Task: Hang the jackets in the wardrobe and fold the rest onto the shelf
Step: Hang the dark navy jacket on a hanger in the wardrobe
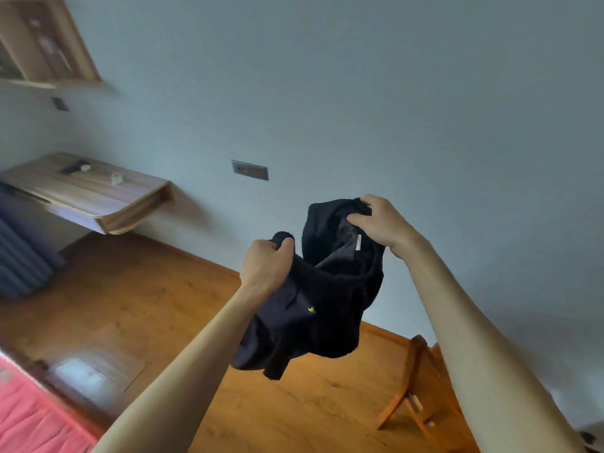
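Note:
A dark navy fleece garment (320, 302) with a small yellow logo hangs bunched in the air in front of me. My left hand (266, 264) grips one upper edge of it with fingers curled round the fabric. My right hand (380, 223) pinches the other upper edge, near the collar, where a grey lining and a white label show. The garment's lower part dangles above the wooden floor. No wardrobe is in view.
A wall-mounted wooden desk (88, 194) with small items stands at the left, with a wooden shelf unit (49, 44) above it. A wooden chair (421, 387) is at the lower right. A red bedcover (29, 420) fills the lower left corner. A radiator (19, 256) sits under the desk.

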The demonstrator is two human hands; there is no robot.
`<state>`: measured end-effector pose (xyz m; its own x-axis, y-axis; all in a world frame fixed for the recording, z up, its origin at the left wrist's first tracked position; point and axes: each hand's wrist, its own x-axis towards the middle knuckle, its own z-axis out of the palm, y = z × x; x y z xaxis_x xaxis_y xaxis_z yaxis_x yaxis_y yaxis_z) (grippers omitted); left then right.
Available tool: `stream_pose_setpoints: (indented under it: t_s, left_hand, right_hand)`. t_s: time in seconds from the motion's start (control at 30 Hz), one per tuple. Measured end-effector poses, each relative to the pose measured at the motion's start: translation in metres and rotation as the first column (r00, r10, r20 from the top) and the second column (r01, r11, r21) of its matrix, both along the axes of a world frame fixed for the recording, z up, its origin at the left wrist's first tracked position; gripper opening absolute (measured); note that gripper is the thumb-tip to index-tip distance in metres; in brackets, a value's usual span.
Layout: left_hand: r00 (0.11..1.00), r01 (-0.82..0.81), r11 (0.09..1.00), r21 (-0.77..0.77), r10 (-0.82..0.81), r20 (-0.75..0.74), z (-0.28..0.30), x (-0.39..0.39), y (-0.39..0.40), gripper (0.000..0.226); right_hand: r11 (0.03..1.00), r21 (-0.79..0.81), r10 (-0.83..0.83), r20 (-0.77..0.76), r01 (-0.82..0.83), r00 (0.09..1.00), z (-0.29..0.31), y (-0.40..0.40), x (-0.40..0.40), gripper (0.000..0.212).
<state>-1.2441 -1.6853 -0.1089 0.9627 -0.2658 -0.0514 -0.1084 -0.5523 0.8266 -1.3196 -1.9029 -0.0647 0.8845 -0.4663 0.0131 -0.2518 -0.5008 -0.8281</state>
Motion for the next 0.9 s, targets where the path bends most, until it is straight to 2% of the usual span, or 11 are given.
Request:
stream_pose_setpoints:
  t_s: [0.1,0.2,0.23,0.3,0.37,0.43,0.5,0.57,0.63,0.8,0.9]
  left_hand:
    - [1.000,-0.007,0.978,0.210,0.005,0.008,0.001,-0.014,0.028,0.039]
    - [0.999,0.032,0.947,0.321,-0.036,0.006,-0.002,-0.025,0.060,0.037]
    - [0.998,0.021,0.937,0.348,-0.037,0.040,-0.002,-0.027,0.070,0.037]
    - [0.978,-0.063,0.943,0.327,-0.008,0.210,0.000,-0.032,0.089,0.031]
    - [0.893,-0.107,0.969,0.221,-0.004,0.449,0.007,-0.036,0.102,0.019]
    - [0.759,-0.029,0.972,0.234,-0.131,0.638,0.013,-0.036,0.109,0.042]
    - [0.627,-0.019,0.930,0.366,-0.274,0.729,0.018,-0.033,0.113,0.062]
    - [0.569,-0.044,0.900,0.434,-0.334,0.751,0.019,-0.034,0.116,0.063]
    - [0.574,0.025,0.923,0.384,-0.328,0.751,0.018,-0.037,0.119,0.057]
    - [0.708,0.224,0.963,0.150,-0.267,0.654,0.015,-0.046,0.127,0.047]
    - [0.719,0.263,0.956,0.129,-0.284,0.634,0.019,-0.048,0.128,0.034]
  right_hand:
    - [0.980,-0.160,0.112,-0.043,-0.117,0.993,0.008,0.026,0.012,0.014]
    - [0.949,-0.261,0.176,-0.035,-0.179,0.984,0.018,0.056,0.019,0.017]
    - [0.940,-0.280,0.194,-0.025,-0.194,0.981,0.022,0.066,0.021,0.016]
    - [0.927,-0.296,0.239,-0.003,-0.230,0.971,0.030,0.087,0.025,0.015]
    - [0.913,-0.299,0.294,0.014,-0.277,0.956,0.036,0.109,0.026,0.017]
    - [0.890,-0.311,0.353,0.005,-0.334,0.936,0.037,0.131,0.024,0.022]
    - [0.861,-0.326,0.409,-0.016,-0.391,0.913,0.037,0.151,0.020,0.026]
    - [0.836,-0.329,0.452,-0.039,-0.438,0.891,0.038,0.165,0.015,0.027]
    - [0.829,-0.310,0.471,-0.065,-0.466,0.880,0.040,0.172,0.008,0.030]
    - [0.851,-0.256,0.450,-0.094,-0.459,0.888,0.044,0.169,-0.011,0.028]
    - [0.870,-0.157,0.464,-0.057,-0.467,0.884,0.041,0.160,-0.026,0.025]
